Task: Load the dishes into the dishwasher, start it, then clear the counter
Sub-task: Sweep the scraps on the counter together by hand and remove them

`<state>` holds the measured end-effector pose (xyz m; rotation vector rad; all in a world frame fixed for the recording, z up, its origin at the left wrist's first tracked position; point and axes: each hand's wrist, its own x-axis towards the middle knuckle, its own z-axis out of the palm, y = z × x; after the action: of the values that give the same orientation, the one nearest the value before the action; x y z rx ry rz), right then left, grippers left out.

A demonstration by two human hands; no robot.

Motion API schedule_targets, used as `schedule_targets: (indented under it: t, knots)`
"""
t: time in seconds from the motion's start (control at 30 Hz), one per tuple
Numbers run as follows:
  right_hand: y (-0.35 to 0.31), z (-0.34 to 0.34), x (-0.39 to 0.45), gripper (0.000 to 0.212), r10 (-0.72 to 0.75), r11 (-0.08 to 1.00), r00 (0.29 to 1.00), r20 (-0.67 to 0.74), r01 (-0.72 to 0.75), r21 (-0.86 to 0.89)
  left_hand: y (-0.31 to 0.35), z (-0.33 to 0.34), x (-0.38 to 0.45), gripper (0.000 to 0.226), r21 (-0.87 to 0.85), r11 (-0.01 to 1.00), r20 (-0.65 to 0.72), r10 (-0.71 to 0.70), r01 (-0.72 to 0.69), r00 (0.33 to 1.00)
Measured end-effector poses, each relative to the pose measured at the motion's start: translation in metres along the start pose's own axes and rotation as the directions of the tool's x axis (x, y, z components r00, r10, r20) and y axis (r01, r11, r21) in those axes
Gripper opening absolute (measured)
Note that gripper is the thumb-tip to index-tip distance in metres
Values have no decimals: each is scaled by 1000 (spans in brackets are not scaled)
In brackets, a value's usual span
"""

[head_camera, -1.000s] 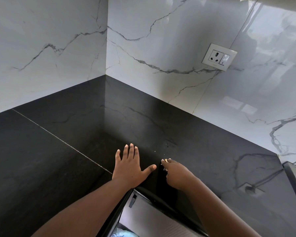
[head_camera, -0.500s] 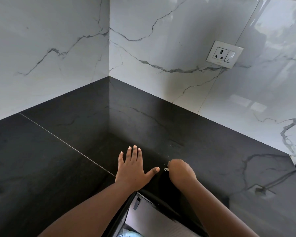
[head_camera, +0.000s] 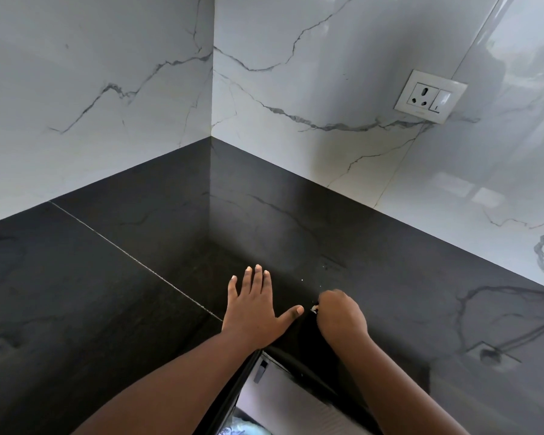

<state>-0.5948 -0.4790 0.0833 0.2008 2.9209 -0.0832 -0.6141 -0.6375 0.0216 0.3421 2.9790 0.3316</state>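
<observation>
My left hand (head_camera: 255,312) lies flat on the black stone counter (head_camera: 132,277), fingers straight and thumb spread, close to the counter's inner front corner. Just to its right, my right hand (head_camera: 341,315) is curled with its fingertips turned down and left, pinching a tiny pale scrap (head_camera: 314,308) at the counter surface. A few white crumbs (head_camera: 302,280) dot the counter just beyond the hands. No dishes are in view.
White marble-look walls meet in a corner behind the counter. A white wall socket (head_camera: 429,96) sits on the right wall. Below the counter's front edge a white panel (head_camera: 283,400) with a small grey catch shows between my forearms.
My right hand has curled tighter and drawn slightly back toward the counter edge with the scrap at its fingertips. My left hand stays flat in place.
</observation>
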Motion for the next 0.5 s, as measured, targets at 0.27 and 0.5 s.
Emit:
schedule_targets:
  t: [0.27, 0.5]
  knots:
    - [30, 1, 17, 24, 240, 805, 971, 2, -200, 558, 3, 0, 1, 107, 12, 1000, -33, -21, 21, 999]
    - [69, -5, 4, 14, 258, -239, 844, 471, -416, 877, 4, -1, -1, 105, 4, 1000, -49, -27, 27, 998]
